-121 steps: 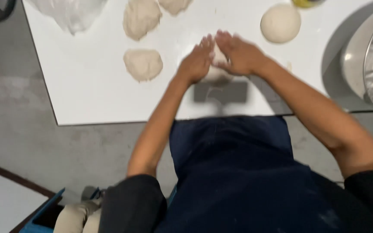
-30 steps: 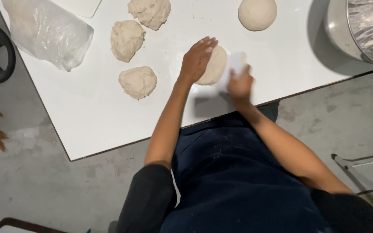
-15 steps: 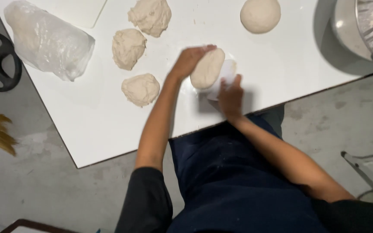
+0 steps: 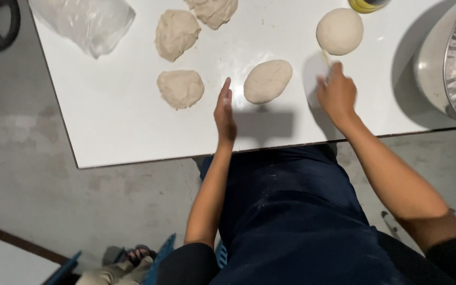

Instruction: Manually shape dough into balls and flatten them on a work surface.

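Dough, an oval piece (image 4: pixel 268 81), lay on the white table (image 4: pixel 112 132), between both hands and touched by neither. Left hand (image 4: pixel 225 112) stood on edge just left of it, fingers straight and together, holding nothing. Right hand (image 4: pixel 337 95) was closed around a white scraper (image 4: pixel 315 74) resting flat on the table, right of the oval piece. Smooth round ball (image 4: pixel 340 31) sat just beyond the scraper. Rough lump (image 4: pixel 180 88) lay left of the left hand.

Table (image 4: pixel 133 132) glossy white; dough lumps (image 4: pixel 267 80) matt, rough; bowl (image 4: pixel 439 63) shiny metal; bag (image 4: pixel 85 21) clear plastic.
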